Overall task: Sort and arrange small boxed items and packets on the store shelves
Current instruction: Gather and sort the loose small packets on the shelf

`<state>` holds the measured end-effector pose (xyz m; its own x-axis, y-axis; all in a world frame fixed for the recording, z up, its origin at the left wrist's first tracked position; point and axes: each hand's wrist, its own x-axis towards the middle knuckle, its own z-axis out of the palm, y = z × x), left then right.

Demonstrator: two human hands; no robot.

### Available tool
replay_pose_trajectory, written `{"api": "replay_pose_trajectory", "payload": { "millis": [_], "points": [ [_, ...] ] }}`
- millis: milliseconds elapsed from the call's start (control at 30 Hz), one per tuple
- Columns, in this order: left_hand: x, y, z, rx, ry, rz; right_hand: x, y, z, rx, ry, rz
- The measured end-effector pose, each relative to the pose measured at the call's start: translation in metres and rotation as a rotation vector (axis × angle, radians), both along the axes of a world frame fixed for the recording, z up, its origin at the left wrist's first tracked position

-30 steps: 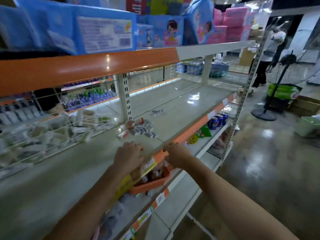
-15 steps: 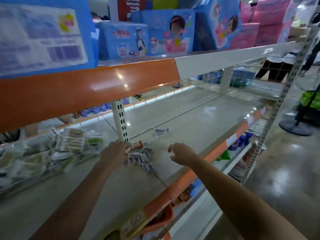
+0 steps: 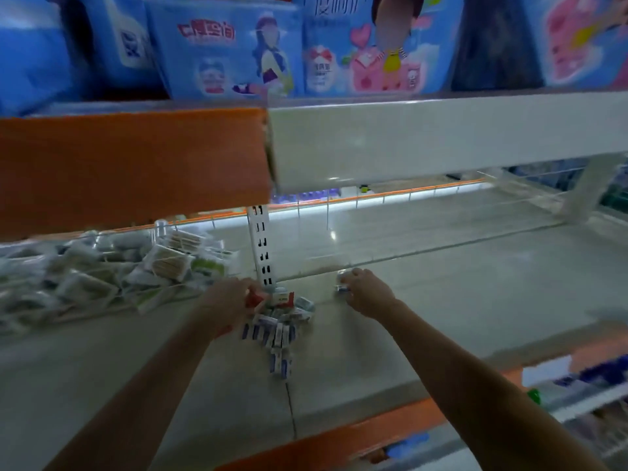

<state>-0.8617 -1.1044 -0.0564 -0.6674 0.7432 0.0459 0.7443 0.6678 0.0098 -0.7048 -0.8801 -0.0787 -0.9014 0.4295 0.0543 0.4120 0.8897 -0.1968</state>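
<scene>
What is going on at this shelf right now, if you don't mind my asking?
A person is sorting small boxed items on a store shelf. The left hand grips a red-and-white box at the edge of a loose pile of small boxes. The right hand holds one stray box off to the side. Clear packets lie heaped behind the divider.

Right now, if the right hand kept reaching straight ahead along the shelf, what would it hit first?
Probably the clear plastic divider strip running across the pale shelf just beyond the right hand, which pinches a small blue-and-white box; depth is uncertain.
</scene>
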Motion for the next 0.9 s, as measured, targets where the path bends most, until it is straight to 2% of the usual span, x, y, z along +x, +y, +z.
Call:
{"api": "replay_pose_trajectory", "payload": {
  "millis": [200, 433, 600, 900],
  "points": [
    [0.018, -0.004, -0.001, 0.141, 0.014, 0.089, -0.008, 0.019, -0.01, 0.073, 0.073, 0.108],
    [0.059, 0.008, 0.002, 0.493, 0.022, 0.04, 0.011, 0.009, -0.001, -0.216, 0.369, 0.223],
    [0.096, 0.023, 0.008, 0.707, -0.138, -0.023, 0.036, -0.008, 0.019, -0.361, 0.491, 0.314],
    [0.128, 0.023, 0.009, 0.919, -0.416, -0.04, 0.076, -0.016, 0.03, -0.414, 0.621, 0.341]
  ]
}}
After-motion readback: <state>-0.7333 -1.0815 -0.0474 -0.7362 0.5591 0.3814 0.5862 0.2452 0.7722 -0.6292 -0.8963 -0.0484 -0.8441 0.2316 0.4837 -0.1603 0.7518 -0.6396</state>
